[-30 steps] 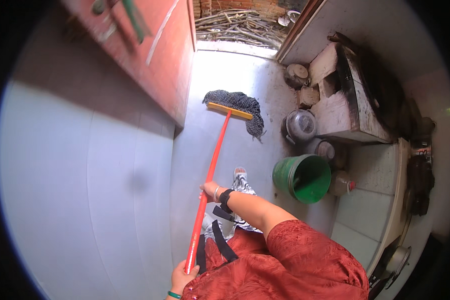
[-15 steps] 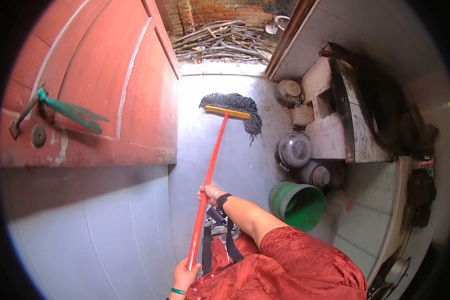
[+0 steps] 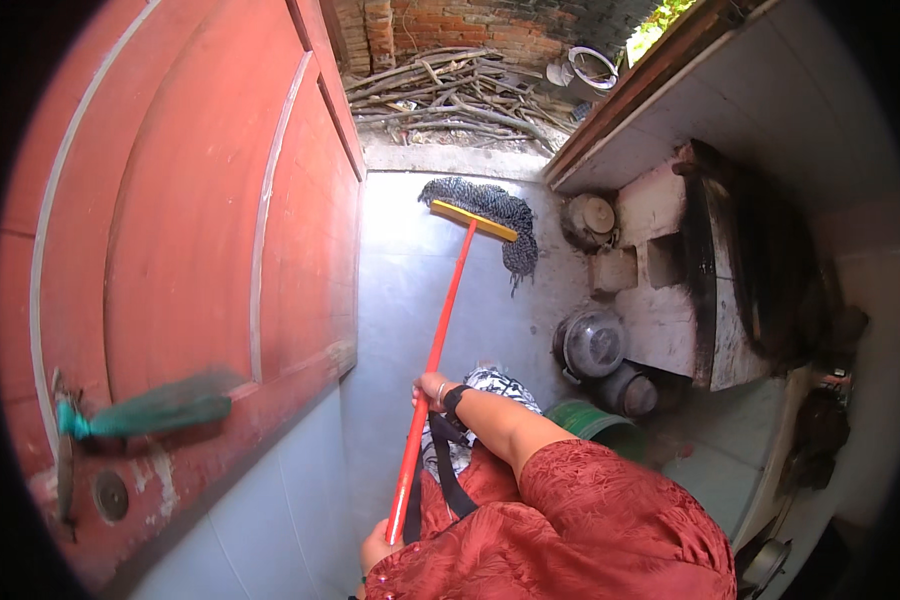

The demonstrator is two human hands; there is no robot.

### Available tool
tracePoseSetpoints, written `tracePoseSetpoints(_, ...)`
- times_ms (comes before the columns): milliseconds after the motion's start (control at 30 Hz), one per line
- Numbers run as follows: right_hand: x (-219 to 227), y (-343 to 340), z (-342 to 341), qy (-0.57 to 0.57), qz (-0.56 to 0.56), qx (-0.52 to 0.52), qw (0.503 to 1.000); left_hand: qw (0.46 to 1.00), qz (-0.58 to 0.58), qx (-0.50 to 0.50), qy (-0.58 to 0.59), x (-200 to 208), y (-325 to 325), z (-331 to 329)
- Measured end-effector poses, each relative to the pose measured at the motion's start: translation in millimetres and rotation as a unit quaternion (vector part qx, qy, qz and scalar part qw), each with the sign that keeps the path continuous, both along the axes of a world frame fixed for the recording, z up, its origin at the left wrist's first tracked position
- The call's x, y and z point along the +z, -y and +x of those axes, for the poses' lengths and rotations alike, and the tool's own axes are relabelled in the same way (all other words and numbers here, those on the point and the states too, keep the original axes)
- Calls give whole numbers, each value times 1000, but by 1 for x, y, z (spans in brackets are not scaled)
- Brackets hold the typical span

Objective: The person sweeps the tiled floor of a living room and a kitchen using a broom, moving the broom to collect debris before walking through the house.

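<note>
A mop with a red handle, a yellow bar and dark grey strands lies with its head flat on the pale floor. The strands reach almost to the doorway's threshold. My right hand, below a black wristband, is closed around the middle of the handle. Lower down, near the bottom edge, my left hand grips the handle's near end; its wrist is largely hidden by my red clothing.
To the left stands a red door with a green cloth tied to its latch. A lidded pot, a second pot and a green bucket line the right side by a sooty stove. Sticks lie beyond the threshold.
The mop head has moved forward, closer to the threshold, and its bar slants more. Both hands keep their hold. My view has shifted, and my arm and sleeve now cover more of the bucket.
</note>
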State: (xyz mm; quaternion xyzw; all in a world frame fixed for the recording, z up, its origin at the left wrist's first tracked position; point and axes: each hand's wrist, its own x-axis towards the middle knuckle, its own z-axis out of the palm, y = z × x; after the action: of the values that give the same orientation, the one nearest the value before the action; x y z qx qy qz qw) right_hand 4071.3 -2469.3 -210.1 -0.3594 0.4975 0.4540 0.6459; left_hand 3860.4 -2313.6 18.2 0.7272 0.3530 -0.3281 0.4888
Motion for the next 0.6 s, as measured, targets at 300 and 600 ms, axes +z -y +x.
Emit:
tracePoseSetpoints(300,-5,47,82,-91,20,-95,991,991,94,-90,-43,6,41,54)
tracePoseSetpoints(600,17,90,107,-89,-97,-2,991,980,38,-74,-181,13,96,99)
